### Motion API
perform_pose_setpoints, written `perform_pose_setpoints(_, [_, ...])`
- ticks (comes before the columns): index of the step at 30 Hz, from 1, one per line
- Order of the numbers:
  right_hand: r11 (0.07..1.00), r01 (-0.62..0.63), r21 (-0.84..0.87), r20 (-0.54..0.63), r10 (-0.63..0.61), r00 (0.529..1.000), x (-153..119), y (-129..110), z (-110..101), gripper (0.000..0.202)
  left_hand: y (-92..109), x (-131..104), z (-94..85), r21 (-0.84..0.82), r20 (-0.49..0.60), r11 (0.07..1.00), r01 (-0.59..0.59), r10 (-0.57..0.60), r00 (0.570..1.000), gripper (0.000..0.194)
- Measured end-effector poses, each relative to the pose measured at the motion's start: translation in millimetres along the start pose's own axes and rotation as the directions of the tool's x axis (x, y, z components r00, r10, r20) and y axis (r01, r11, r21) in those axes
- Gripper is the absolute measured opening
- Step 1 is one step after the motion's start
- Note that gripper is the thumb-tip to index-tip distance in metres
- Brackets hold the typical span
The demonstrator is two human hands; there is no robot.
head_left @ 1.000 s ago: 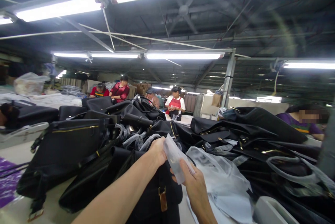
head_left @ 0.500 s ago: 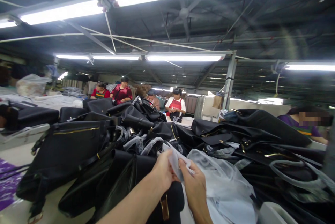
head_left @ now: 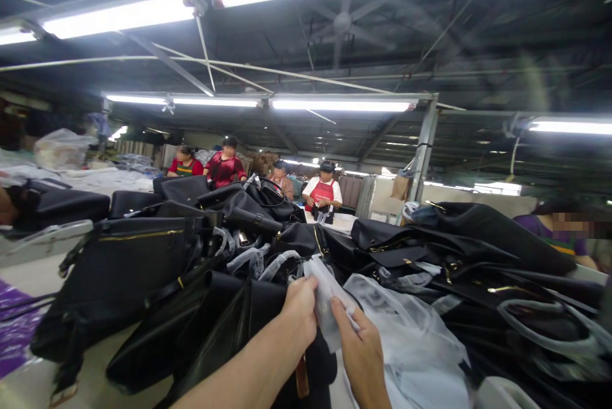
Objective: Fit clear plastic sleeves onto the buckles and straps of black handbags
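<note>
A translucent whitish wrapping sheet [head_left: 326, 288] is stretched between my two hands in the head view. My left hand [head_left: 300, 308] pinches its left edge. On the other side my right hand [head_left: 359, 348] grips it, thumb on top. Whether a strap lies inside the sheet is hidden. Directly under my hands is a black bag [head_left: 268, 301] with a brown-gold tag or buckle [head_left: 302, 376] hanging by my left wrist. Just beyond my fingers lie bag handles [head_left: 280, 264] wrapped in clear film. To the right rests a pile of translucent sheets [head_left: 406, 332].
Black bags with gold zips [head_left: 138, 269] are heaped on the left, and more black bags [head_left: 502, 237] on the right. A purple printed bag [head_left: 14, 326] lies at the left edge. A white holder [head_left: 502, 393] stands at lower right. Several co-workers [head_left: 322, 192] are beyond the heap.
The sheet between my hands is spread flatter and more upright than before. My right hand has shifted slightly down, and both hands keep hold of the sheet.
</note>
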State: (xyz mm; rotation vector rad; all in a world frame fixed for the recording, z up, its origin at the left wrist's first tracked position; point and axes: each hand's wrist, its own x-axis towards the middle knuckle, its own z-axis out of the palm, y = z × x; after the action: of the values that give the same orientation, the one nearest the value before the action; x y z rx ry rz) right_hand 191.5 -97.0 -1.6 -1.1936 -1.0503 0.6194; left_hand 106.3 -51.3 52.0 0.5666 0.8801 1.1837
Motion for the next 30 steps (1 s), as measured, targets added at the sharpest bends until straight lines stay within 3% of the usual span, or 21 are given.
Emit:
perform_pose_setpoints(3, [0.997, 0.074, -0.026, -0.022, -0.075, 0.997, -3.7, -1.1, 0.1, 0.056, 5.4, 6.7, 3.7, 0.014, 0.012, 0.999, -0.030, 0.030, 0.999, 0.019])
perform_pose_setpoints(7, [0.986, 0.157, -0.056, 0.104, -0.150, 0.983, -3.4, 4.4, -3.3, 0.050, 11.9, 11.7, 8.9, 0.053, 0.042, 0.999, 0.003, -0.005, 0.999, 0.017])
perform_pose_setpoints(11, [0.954, 0.291, -0.071, 0.308, -0.257, 0.916, -0.4, 12.3, -9.5, 0.048, 16.5, 12.4, 12.2, 0.082, 0.063, 0.995, 0.065, -0.070, 0.996, 0.013])
perform_pose_setpoints(14, [0.871, 0.462, -0.164, 0.340, -0.390, 0.856, 2.4, 14.5, -13.8, 0.053, 23.3, 9.7, 12.4, 0.084, 0.101, 0.992, 0.094, -0.102, 0.990, 0.018])
perform_pose_setpoints(16, [0.833, 0.505, -0.228, 0.332, -0.421, 0.844, 4.5, 14.6, -14.9, 0.058, 28.7, 5.6, 10.7, 0.076, 0.134, 0.991, 0.107, -0.116, 0.984, 0.029])
perform_pose_setpoints(19, [0.835, 0.493, -0.245, 0.308, -0.415, 0.856, 6.5, 14.0, -13.1, 0.061, 32.5, -1.5, 4.6, 0.075, 0.202, 0.994, 0.079, -0.093, 0.975, 0.046])
perform_pose_setpoints(23, [0.854, 0.480, -0.203, 0.339, -0.399, 0.852, 0.3, 7.1, -12.0, 0.052, 27.5, -4.6, -5.9, 0.142, 0.266, 0.985, -0.094, 0.053, 0.963, 0.003])
perform_pose_setpoints(25, [0.879, 0.441, -0.182, 0.400, -0.343, 0.850, -5.2, 0.0, -16.8, 0.044, 25.4, -3.3, -9.4, 0.152, 0.254, 0.980, -0.130, 0.088, 0.963, 0.016])
perform_pose_setpoints(28, [0.959, 0.274, -0.072, 0.480, -0.208, 0.853, -6.7, -10.7, -29.2, 0.029, 26.0, -1.3, -11.5, 0.154, 0.251, 0.977, -0.149, 0.108, 0.962, 0.020])
perform_pose_setpoints(30, [0.991, 0.128, 0.040, 0.377, -0.133, 0.917, 0.1, -15.8, -34.7, 0.041, 27.1, -0.8, -11.6, 0.161, 0.262, 0.976, -0.145, 0.100, 0.960, 0.022])
